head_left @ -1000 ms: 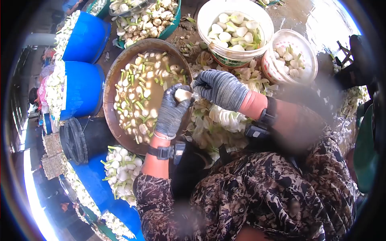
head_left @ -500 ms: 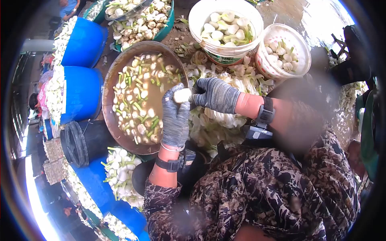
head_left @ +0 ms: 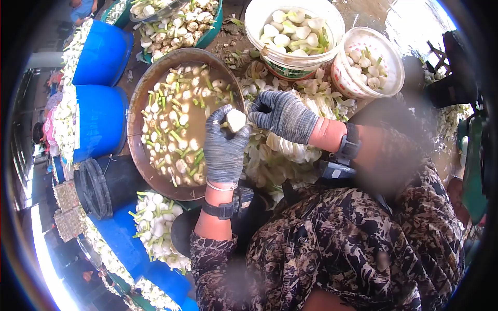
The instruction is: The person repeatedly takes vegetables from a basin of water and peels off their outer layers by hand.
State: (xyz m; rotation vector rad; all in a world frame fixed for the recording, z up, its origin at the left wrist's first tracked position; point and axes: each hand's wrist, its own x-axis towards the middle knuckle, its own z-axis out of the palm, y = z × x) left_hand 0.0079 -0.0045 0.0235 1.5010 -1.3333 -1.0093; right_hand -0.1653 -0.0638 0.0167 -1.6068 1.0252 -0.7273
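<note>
A white, peeled garlic bulb (head_left: 236, 120) sits between the thumb and fingers of my left hand (head_left: 224, 150), which wears a grey knit glove. Close to its right side is my right hand (head_left: 286, 117), gloved alike, with fingers curled into a pinch; whatever they hold, if anything, is hidden. Both hands are over the right rim of a round brown basin (head_left: 136, 150), where garlic bulbs with green stems float in murky water. Below the right hand lies a heap of pale garlic peelings (head_left: 280, 155).
A white bucket (head_left: 295, 65) of bulbs and a smaller patterned tub (head_left: 347, 85) stand at the back right. Blue tubs (head_left: 101, 124) and a black bucket (head_left: 98, 186) line the left. Stemmed garlic (head_left: 155, 223) is piled near my left forearm. A green basket (head_left: 212, 36) stands behind the basin.
My right hand has drawn slightly away from the bulb, leaving a small gap. More of the bulb shows in my left hand, whose thumb and fingers are spread wider. The view has shifted slightly.
</note>
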